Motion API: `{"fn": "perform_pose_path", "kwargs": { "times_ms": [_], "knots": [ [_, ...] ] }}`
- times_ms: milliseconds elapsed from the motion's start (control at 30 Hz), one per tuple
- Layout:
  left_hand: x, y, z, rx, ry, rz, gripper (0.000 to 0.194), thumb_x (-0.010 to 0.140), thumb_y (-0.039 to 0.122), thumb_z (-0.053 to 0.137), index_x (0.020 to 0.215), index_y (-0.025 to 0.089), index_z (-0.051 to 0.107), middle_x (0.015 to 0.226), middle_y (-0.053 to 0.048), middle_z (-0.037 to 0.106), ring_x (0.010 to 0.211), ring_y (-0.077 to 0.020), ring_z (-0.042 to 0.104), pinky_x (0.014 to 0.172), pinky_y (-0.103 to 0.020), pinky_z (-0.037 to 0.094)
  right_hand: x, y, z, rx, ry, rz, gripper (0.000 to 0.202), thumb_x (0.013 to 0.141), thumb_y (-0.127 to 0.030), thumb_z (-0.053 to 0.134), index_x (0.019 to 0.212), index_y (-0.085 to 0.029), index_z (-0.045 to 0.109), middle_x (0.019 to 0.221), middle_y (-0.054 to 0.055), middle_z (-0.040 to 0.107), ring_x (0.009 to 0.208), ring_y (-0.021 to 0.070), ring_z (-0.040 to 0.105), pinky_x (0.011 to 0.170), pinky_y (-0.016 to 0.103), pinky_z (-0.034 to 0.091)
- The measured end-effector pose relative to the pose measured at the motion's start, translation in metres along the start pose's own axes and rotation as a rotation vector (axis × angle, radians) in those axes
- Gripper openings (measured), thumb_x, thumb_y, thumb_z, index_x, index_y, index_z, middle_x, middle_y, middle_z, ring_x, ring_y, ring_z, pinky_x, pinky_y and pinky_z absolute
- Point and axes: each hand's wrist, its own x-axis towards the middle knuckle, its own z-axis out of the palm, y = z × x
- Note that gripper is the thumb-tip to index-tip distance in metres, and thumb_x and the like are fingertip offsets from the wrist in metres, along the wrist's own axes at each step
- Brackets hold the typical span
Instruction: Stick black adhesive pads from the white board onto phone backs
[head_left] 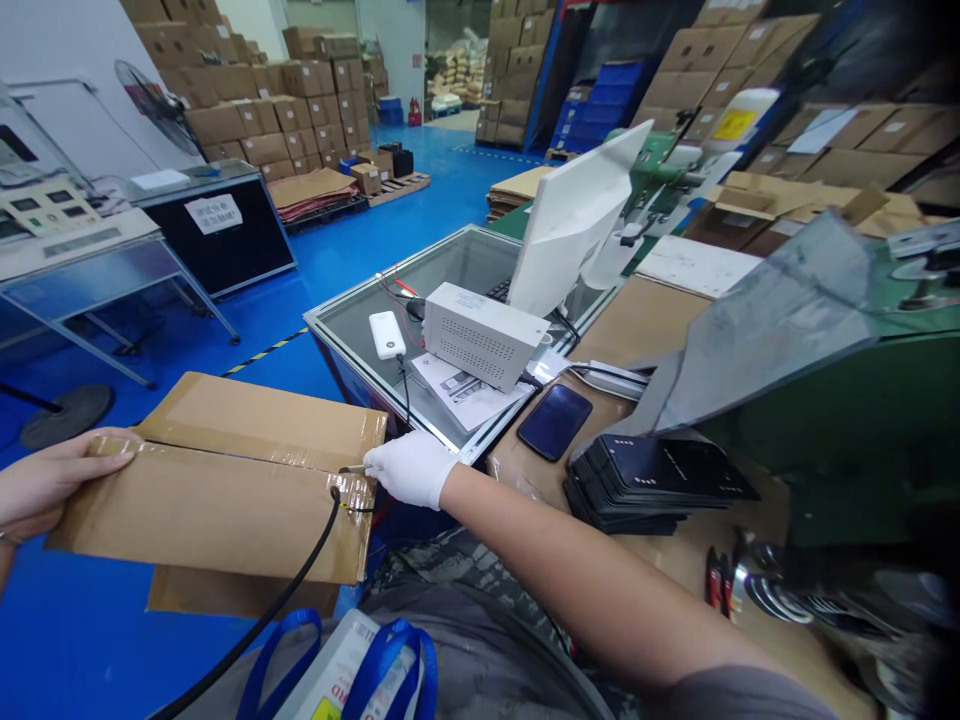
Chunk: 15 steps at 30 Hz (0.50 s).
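As both hands support the cardboard box (225,515) in front of the person, over the blue floor (45,630) and just left of the glass-topped surface (351,315), sound handling calls for a steady hold at the far end from the working hand. The bare left hand (64,478) grasps the box's left edge, its fingers clamped on the board. The gloved right hand (412,470) has its fingers pinched on a thin dark item (351,470) at the taped right end; what it is cannot be determined. The pinch is best kept light to spare the board, and the black cable (300,575) crossing the box's near part should stay clear of the fingers. The box is plain brown, tilted, with a dark seam between two panels, glossy clear tape (358,492) at its ends and another panel showing below.
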Motion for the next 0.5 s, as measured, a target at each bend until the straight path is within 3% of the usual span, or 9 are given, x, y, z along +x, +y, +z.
{"fn": "perform_pose_path", "kwargs": {
  "times_ms": [267,500],
  "knots": [
    [0.002,-0.005,0.003,0.047,0.055,0.073,0.048,0.042,0.044,0.083,0.082,0.029,0.06,0.075,-0.002,0.069,0.058,-0.0217,0.066,0.048,-0.03,0.055,-0.012,-0.004,-0.003,-0.094,-0.035,-0.029,0.012,0.079,-0.021,0.052,0.082,-0.02,0.064,0.073,0.006,0.068,0.067,0.024,0.063,0.061,0.03,0.038],
    [0.012,-0.008,0.0,0.038,0.024,0.08,0.05,0.041,0.042,0.083,0.083,0.026,0.061,0.077,-0.002,0.07,0.061,-0.0208,0.066,0.05,-0.029,0.055,-0.037,0.006,0.014,-0.097,-0.024,0.029,0.021,0.084,-0.024,0.045,0.09,-0.021,0.066,0.08,0.008,0.069,0.074,0.0248,0.064,0.064,0.031,0.039]
  ]
}}
